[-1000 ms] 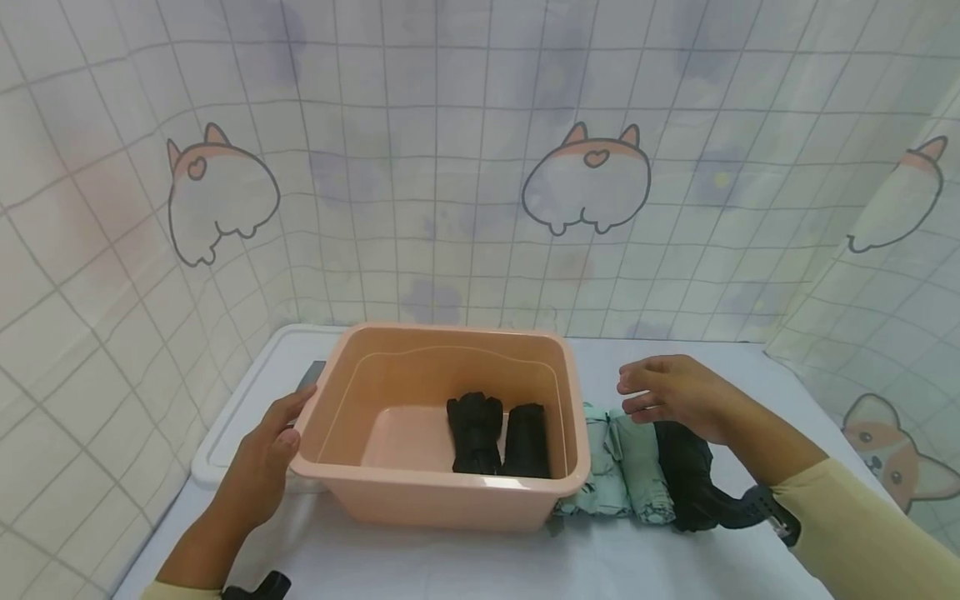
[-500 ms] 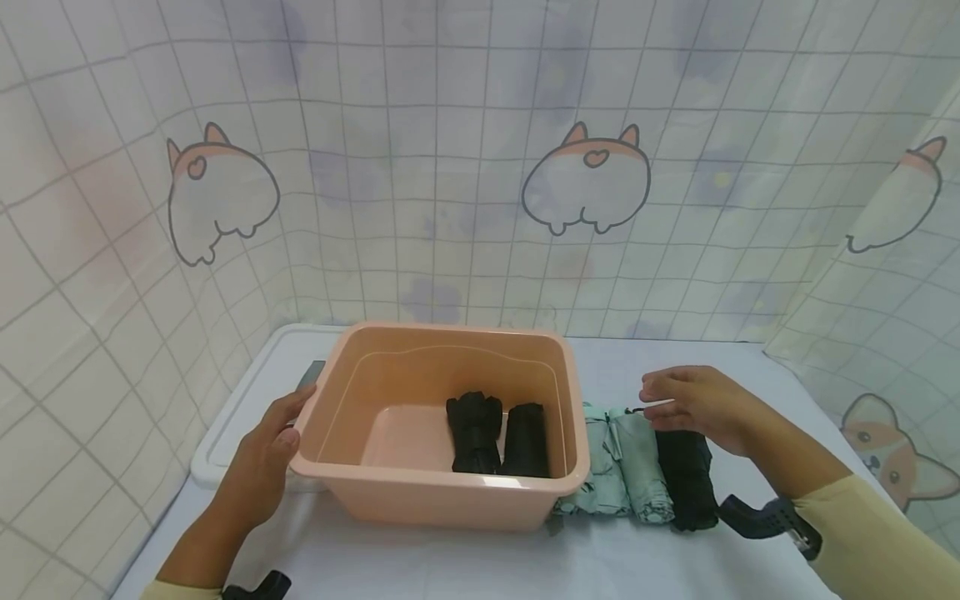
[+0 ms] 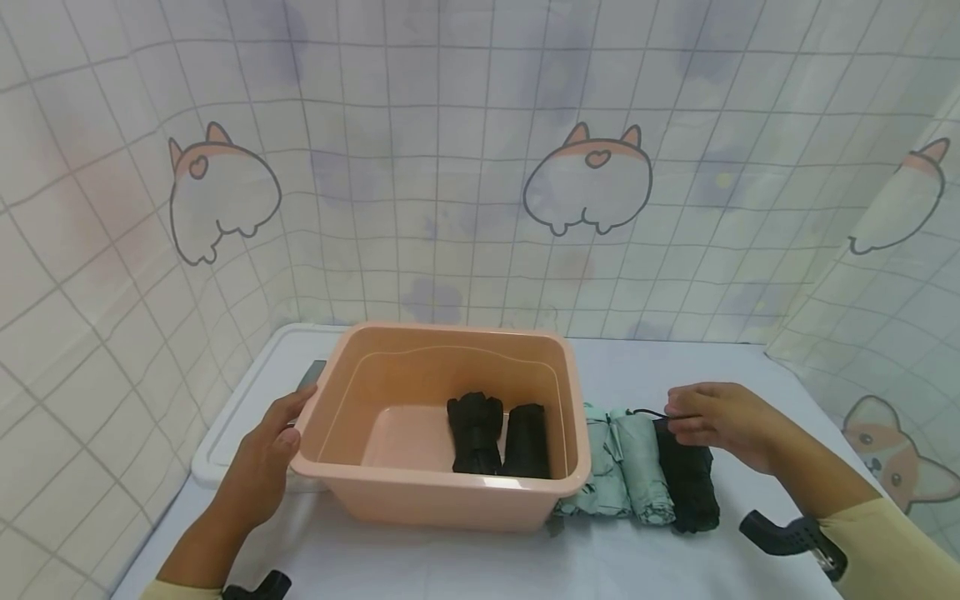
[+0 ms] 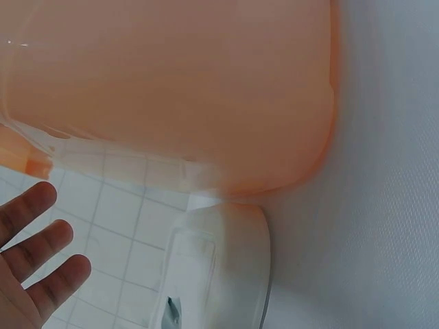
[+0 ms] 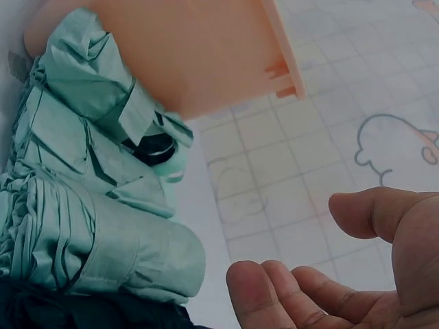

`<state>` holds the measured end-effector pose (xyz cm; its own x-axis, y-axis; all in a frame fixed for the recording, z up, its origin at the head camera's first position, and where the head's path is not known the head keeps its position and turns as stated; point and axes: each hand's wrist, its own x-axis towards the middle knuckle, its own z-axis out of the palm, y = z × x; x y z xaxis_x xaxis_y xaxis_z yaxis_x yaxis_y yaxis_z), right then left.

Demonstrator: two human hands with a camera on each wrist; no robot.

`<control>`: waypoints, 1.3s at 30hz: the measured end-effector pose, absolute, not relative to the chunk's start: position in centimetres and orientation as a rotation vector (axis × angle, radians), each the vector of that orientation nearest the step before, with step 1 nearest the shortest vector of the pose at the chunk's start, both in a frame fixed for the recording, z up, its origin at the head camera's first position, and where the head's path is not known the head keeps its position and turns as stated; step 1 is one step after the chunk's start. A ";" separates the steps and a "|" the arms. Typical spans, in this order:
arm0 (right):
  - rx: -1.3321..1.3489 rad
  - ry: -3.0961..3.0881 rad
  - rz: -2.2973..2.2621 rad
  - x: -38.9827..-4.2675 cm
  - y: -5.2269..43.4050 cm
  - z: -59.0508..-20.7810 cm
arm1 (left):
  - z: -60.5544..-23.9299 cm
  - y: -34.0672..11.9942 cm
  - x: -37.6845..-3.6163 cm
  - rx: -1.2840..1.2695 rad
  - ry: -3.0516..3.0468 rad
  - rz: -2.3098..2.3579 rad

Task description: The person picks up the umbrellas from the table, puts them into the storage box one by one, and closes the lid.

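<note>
Folded black umbrella [image 3: 688,483] lies on the white tabletop [image 3: 645,367], rightmost of three in a row, just right of the tub. Right hand [image 3: 720,418] sits at its far end, fingers loosely curled and touching the top of the fabric near a thin black strap loop [image 3: 647,413]. The right wrist view shows the fingertips [image 5: 274,288] and thumb apart with nothing clamped between them, so touch only, not a closed grip.

Next to it, touching, two folded mint-green umbrellas [image 3: 626,468] side by side; the left one presses against the tub's right wall. In the right wrist view their pleated fabric [image 5: 82,205] fills the left side.

Peach-coloured rectangular plastic tub [image 3: 375,492] stands mid-table. Inside, on the floor toward the right wall, two more folded black umbrellas [image 3: 495,437] lie side by side.

Left hand [image 3: 258,462] rests flat on the tub's left rim and wall, fingers straight, palm against the plastic. Left wrist view: fingers [image 4: 41,260] extended, tub wall above.

White plastic lid [image 3: 240,400] lies under and left of the tub. Tiled curtain with cartoon dog print [image 3: 585,179] behind.
</note>
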<state>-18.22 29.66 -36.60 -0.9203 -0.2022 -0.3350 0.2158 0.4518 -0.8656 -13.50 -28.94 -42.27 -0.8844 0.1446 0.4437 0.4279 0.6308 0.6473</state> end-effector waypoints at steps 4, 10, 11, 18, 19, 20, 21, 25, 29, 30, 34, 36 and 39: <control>0.024 2.300 -1.475 -18.0 30.2 -36.9 | -42.2 -28.9 -13.4 -0.450 -2.513 -1.131; 0.074 2.306 -1.461 -17.9 31.1 -37.6 | -42.1 -28.7 -13.3 -0.440 -2.523 -1.139; 0.086 2.309 -1.456 -17.9 31.3 -37.7 | -42.1 -28.7 -13.3 -0.440 -2.523 -1.142; 0.136 2.318 -1.426 -17.4 32.6 -38.5 | -42.1 -28.8 -13.4 -0.444 -2.523 -1.143; 0.149 2.316 -1.428 -17.4 32.7 -38.6 | -42.1 -28.8 -13.4 -0.444 -2.521 -1.143; 0.153 2.317 -1.423 -17.3 32.8 -38.7 | -42.1 -28.8 -13.3 -0.443 -2.522 -1.137; 0.163 2.318 -1.418 -17.3 32.9 -38.8 | -42.1 -28.8 -13.3 -0.442 -2.522 -1.137; 0.176 2.314 -1.416 -17.0 33.4 -39.0 | -42.0 -28.8 -13.3 -0.440 -2.521 -1.136; 0.194 2.296 -1.423 -16.8 33.9 -39.4 | -42.1 -28.8 -13.3 -0.439 -2.520 -1.148; 0.203 2.296 -1.418 -16.8 33.9 -39.5 | -42.2 -28.8 -13.3 -0.439 -2.518 -1.147; 0.217 2.293 -1.404 -16.8 34.0 -40.0 | -42.2 -28.8 -13.3 -0.444 -2.510 -1.146; 0.226 2.291 -1.398 -16.9 34.0 -40.2 | -42.2 -28.8 -13.4 -0.448 -2.506 -1.145; 0.256 2.286 -1.391 -16.9 34.2 -40.6 | -42.2 -28.8 -13.3 -0.450 -2.507 -1.147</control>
